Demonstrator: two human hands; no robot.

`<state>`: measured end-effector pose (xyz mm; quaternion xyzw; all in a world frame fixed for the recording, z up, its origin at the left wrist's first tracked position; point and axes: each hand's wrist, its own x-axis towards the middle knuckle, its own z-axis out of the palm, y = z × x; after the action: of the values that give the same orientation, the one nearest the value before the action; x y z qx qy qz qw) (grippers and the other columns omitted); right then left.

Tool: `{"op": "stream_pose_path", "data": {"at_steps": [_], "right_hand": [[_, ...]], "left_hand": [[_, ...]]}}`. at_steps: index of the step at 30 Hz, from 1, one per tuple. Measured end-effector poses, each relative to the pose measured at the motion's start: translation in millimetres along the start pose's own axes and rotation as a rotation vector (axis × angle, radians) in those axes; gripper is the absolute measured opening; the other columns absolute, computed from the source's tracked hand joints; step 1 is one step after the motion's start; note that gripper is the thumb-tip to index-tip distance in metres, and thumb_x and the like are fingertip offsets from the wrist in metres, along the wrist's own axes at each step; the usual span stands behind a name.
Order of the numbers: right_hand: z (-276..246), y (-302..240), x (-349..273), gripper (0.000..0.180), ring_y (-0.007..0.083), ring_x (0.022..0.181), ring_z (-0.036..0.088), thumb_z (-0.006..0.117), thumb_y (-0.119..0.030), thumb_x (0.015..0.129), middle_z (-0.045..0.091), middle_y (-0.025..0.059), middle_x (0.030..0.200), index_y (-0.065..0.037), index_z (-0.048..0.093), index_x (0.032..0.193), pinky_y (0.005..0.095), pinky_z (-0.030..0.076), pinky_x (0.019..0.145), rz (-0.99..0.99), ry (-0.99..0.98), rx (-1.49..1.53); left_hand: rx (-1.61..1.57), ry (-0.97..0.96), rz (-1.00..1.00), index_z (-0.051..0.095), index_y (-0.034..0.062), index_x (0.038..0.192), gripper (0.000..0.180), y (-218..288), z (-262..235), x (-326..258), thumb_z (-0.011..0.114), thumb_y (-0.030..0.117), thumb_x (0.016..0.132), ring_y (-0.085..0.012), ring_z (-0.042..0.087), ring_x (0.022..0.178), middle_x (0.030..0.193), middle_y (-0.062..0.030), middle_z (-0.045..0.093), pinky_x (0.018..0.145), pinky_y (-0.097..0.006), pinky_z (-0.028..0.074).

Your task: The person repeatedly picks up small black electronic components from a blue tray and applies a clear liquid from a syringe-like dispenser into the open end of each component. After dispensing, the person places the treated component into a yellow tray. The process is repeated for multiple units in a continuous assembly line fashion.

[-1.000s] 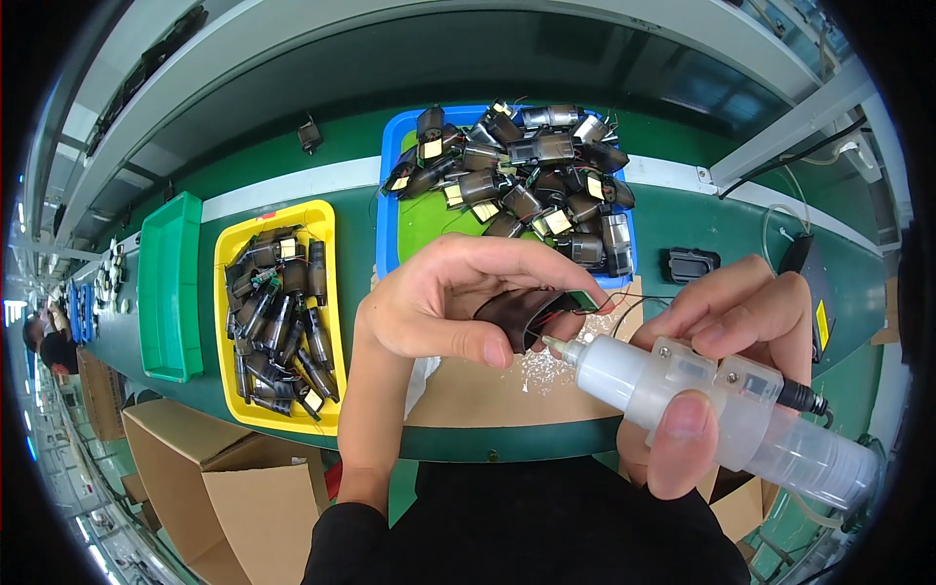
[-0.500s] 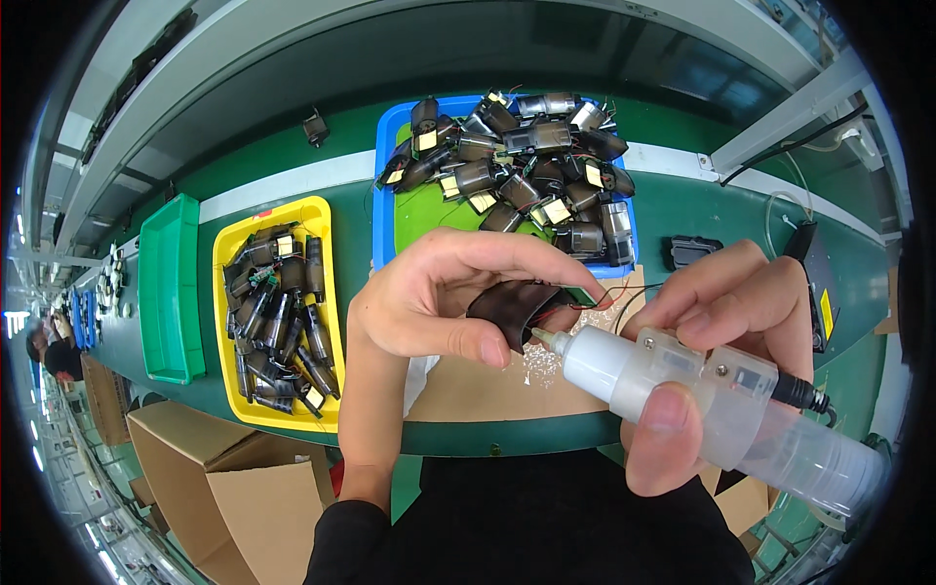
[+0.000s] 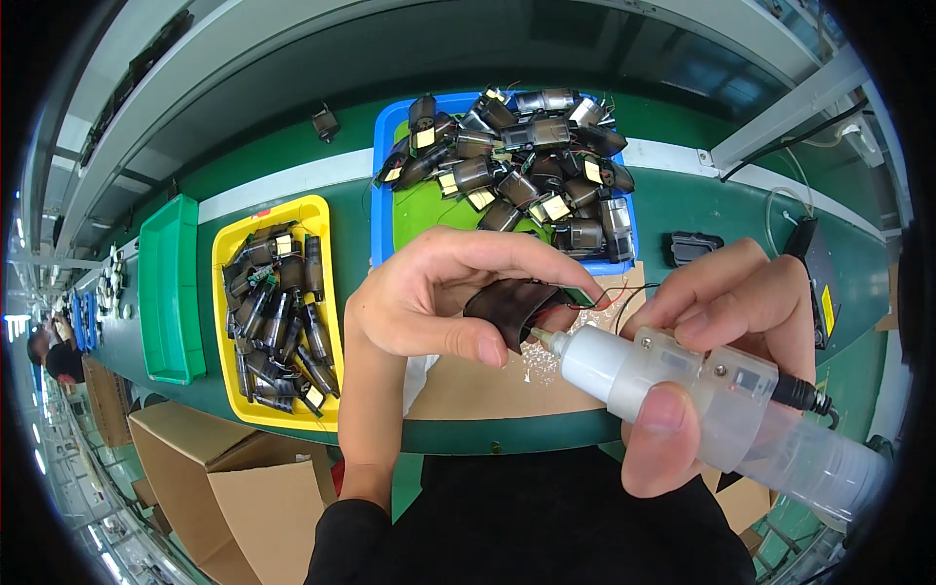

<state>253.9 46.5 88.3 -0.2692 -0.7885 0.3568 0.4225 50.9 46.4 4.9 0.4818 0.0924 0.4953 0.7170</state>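
Note:
Between the curled thumb and fingers of my left hand (image 3: 429,307) is a dark translucent plastic housing (image 3: 507,307), with thin red and black wires and a bit of green circuit board at its right end. My right hand (image 3: 717,361) is wrapped round a whitish translucent glue syringe dispenser (image 3: 682,385) with a black cable plugged into its side. The dispenser's narrow tip meets the open right end of the housing; whether it touches the inside is hidden. Both hands are above a brown cardboard sheet (image 3: 478,390) dotted with white specks.
Behind my hands, a blue tray (image 3: 383,229) is heaped with similar dark housings. A yellow tray (image 3: 226,322) to the left holds several more. Further left stands a green tray (image 3: 171,292). A black part (image 3: 692,247) lies at right; an open cardboard box (image 3: 263,507) sits below the table edge.
Almost nothing differs. The housing and the dispenser tip have shifted very slightly to the left together, with both grips unchanged.

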Motion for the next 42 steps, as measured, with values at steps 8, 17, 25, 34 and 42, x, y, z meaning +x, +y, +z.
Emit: {"op": "stream_pose_path", "data": {"at_steps": [8,17,25,34,42], "right_hand": [[14.1,8.4,-2.0,0.04,0.0078,0.057,0.043,0.068,-0.026,0.069,0.053,0.0128,0.074,-0.003,0.04,0.086,0.0185,0.038,0.057,-0.064,0.185,0.09],[30.3,6.1,-1.9,0.041,0.0079,0.049,0.039,0.067,-0.033,0.068,0.052,0.0125,0.068,-0.001,0.043,0.078,0.0174,0.034,0.049,-0.019,0.407,0.103],[36.7,9.1,0.3,0.041,0.0088,0.048,0.038,0.065,-0.033,0.069,0.049,0.0125,0.065,0.0,0.043,0.077,0.0173,0.033,0.045,-0.05,0.46,0.124],[32.3,7.3,0.8,0.038,0.0112,0.053,0.041,0.063,-0.029,0.068,0.045,0.0108,0.063,0.001,0.041,0.074,0.0188,0.029,0.048,-0.082,0.439,0.072],[33.3,6.9,0.3,0.037,0.0117,0.052,0.041,0.06,-0.031,0.07,0.045,0.0122,0.066,0.0,0.04,0.073,0.0186,0.03,0.047,-0.133,0.427,0.072]], "left_hand": [[0.001,0.04,-0.001,0.051,-0.0197,0.104,0.063,0.1,2.3,0.5,0.078,0.022,0.065,-0.0254,0.057,0.078,0.1,-0.0279,0.057,0.069,-0.035,0.045],[0.017,-0.01,0.035,0.05,-0.0206,0.105,0.063,-1.8,-0.8,0.9,0.077,0.022,0.067,-0.0236,0.055,0.076,0.096,-0.0266,0.057,0.067,-0.034,0.044],[-0.018,0.016,0.049,0.05,-0.0205,0.105,0.063,-3.1,-0.1,-0.6,0.076,0.022,0.067,-0.0241,0.056,0.076,0.096,-0.0263,0.058,0.067,-0.034,0.044],[-0.021,0.006,0.07,0.051,-0.0198,0.104,0.061,-4.8,0.2,0.6,0.076,0.022,0.068,-0.0235,0.055,0.072,0.09,-0.0233,0.057,0.065,-0.034,0.043],[0.014,0.025,0.046,0.048,-0.017,0.112,0.064,-0.3,-3.1,-4.1,0.074,0.025,0.071,-0.0223,0.056,0.077,0.096,-0.0212,0.057,0.069,-0.033,0.044]]}}
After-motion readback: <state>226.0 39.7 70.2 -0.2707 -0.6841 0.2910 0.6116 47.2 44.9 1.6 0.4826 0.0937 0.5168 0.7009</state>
